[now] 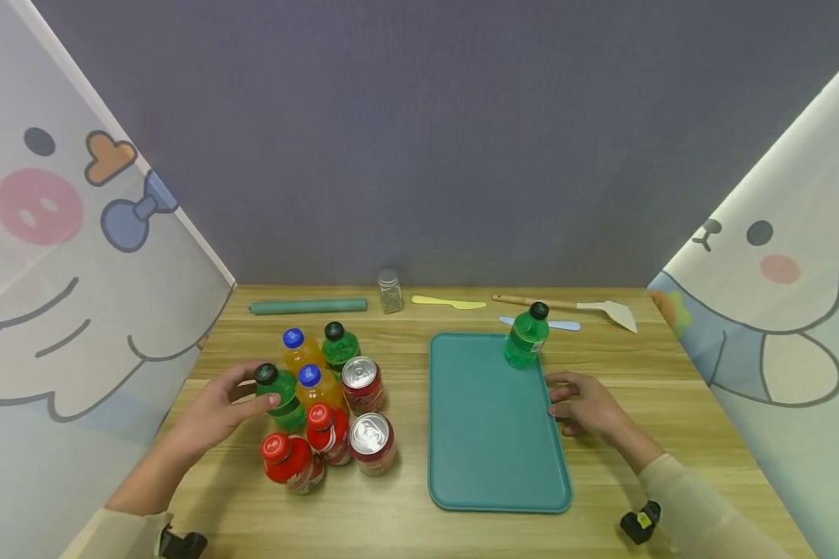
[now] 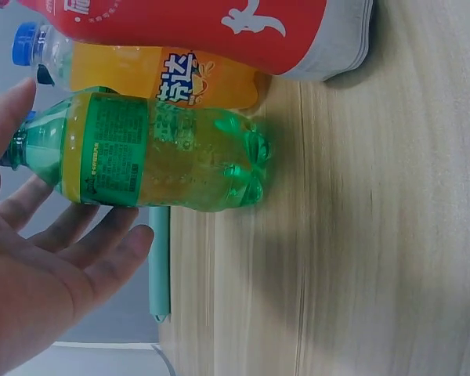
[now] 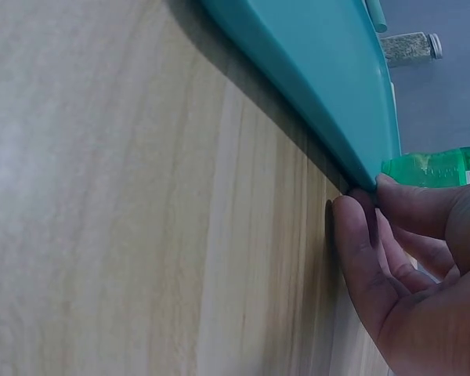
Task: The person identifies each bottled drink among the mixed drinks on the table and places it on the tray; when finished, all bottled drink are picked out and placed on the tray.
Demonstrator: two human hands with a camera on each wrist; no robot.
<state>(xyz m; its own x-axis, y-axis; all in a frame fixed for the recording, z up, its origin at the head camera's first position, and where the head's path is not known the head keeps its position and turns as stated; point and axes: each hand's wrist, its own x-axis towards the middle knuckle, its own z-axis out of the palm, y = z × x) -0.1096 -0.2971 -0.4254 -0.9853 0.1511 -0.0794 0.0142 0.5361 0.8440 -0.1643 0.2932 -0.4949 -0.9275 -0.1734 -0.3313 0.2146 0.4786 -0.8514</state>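
My left hand (image 1: 227,405) is spread around a green soda bottle (image 1: 280,394) at the left edge of a group of drinks. In the left wrist view the thumb lies by the neck of that bottle (image 2: 110,149) and the other fingertips overlap its side. Across the table, my right hand (image 1: 586,404) pinches the right rim of a teal tray (image 1: 492,435), thumb above and fingers below in the right wrist view. Another green bottle (image 1: 527,335) stands upright at the tray's far right corner.
Beside the left hand stand two orange soda bottles (image 1: 322,390), two red bottles (image 1: 294,464), two cans (image 1: 372,444) and another green bottle (image 1: 340,347). Along the back wall lie a teal roll (image 1: 308,306), shaker (image 1: 390,291), yellow knife (image 1: 449,302), blue knife (image 1: 562,325) and spatula (image 1: 615,313).
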